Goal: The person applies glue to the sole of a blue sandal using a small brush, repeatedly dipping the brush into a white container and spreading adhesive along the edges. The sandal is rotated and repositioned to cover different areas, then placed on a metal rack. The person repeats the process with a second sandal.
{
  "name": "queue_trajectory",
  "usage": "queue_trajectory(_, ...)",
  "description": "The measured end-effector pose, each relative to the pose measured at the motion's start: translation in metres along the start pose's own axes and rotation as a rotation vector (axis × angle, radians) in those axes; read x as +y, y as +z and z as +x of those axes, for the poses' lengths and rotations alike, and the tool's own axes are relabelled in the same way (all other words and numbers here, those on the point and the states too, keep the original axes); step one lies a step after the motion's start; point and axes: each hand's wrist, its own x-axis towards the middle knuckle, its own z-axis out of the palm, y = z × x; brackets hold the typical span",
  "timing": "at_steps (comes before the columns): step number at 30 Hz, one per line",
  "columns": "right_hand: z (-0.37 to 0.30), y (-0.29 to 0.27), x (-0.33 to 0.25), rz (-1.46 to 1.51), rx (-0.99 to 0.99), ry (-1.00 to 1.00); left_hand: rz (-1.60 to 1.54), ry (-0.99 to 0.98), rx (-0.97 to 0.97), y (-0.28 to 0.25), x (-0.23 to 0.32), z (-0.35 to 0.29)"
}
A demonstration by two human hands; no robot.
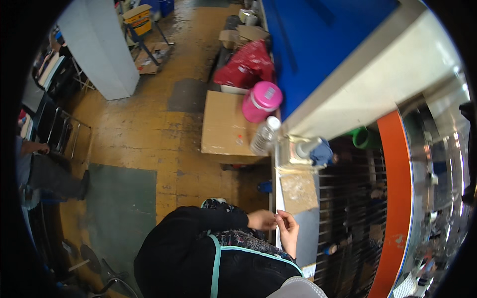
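My left hand [262, 220] and my right hand [289, 231] meet in front of my body, at the edge of a narrow grey ledge [310, 229]. The fingertips of both are pinched together and touch or nearly touch. Whatever is between them is too small to make out. Just beyond my right hand, a brown square board [299, 192] with a shiny, worn surface lies on the ledge. Past it sit a pale block-like fitting [293, 155] with a grey cylindrical piece and a crumpled dark blue cloth [321, 153].
A cardboard box [223, 124] carries a pink lidded container [262, 101] and a clear bottle [264, 136]; a red plastic bag [246, 64] lies behind. To the right runs a machine with dark parallel bars and an orange rail [397, 198]. At left, another person [47, 171] is near a pillar [99, 49].
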Motion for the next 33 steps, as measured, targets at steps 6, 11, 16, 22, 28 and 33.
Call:
queue_trajectory(6, 0.048, 0.084, -0.082, -0.339, -0.434, -0.276, 0.628, -0.482, 0.929, -0.29, 0.078, -0.136)
queue_trajectory(11, 0.091, 0.139, -0.1, -0.476, -0.65, -0.352, 0.81, -0.791, 1.069, -0.319, 0.176, -0.259)
queue_trajectory(16, 0.144, 0.222, -0.106, -0.743, -1.009, -0.398, 0.088, -0.933, 1.046, -0.245, 0.215, -0.309)
queue_trajectory(22, 0.2, 0.374, -0.119, -0.673, -1.58, -0.469, -0.246, -0.778, 0.996, -0.266, 0.171, -0.313)
queue_trajectory(28, 0.245, 0.5, -0.159, -0.62, -1.749, -0.421, -0.159, -1.157, 0.99, -0.378, 0.219, -0.343)
queue_trajectory(33, 0.277, 0.597, -0.2, -0.672, -1.74, -0.764, -0.267, -1.228, 1.058, -0.452, 0.216, -0.356)
